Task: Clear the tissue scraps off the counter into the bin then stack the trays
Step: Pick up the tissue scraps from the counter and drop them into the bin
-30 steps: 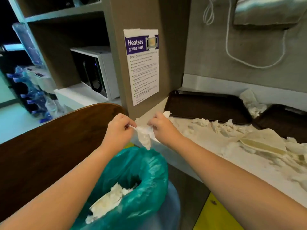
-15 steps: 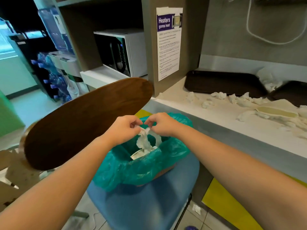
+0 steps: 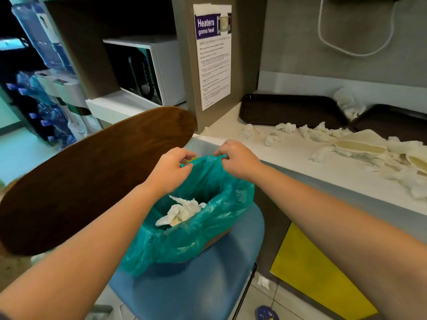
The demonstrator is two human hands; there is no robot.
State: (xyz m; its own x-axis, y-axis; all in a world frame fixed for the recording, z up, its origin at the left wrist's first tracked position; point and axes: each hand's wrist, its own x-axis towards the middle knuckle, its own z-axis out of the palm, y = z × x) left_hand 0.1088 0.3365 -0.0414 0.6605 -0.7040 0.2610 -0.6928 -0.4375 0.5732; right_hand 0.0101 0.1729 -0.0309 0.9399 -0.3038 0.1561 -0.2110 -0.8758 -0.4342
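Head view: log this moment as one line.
left hand: empty | right hand: empty | bin: holds tissue | counter: scraps remain | trays: unstacked

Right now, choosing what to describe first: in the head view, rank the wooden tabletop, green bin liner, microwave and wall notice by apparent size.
1. wooden tabletop
2. green bin liner
3. microwave
4. wall notice
Microwave and notice look close; nearness inflates the first two.

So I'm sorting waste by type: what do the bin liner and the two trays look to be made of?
The bin liner looks like thin teal plastic film: translucent, crinkled, with glossy highlights. The near tray and the far tray look like dark brown moulded plastic with raised rims and a dull sheen, though laminate cannot be ruled out.
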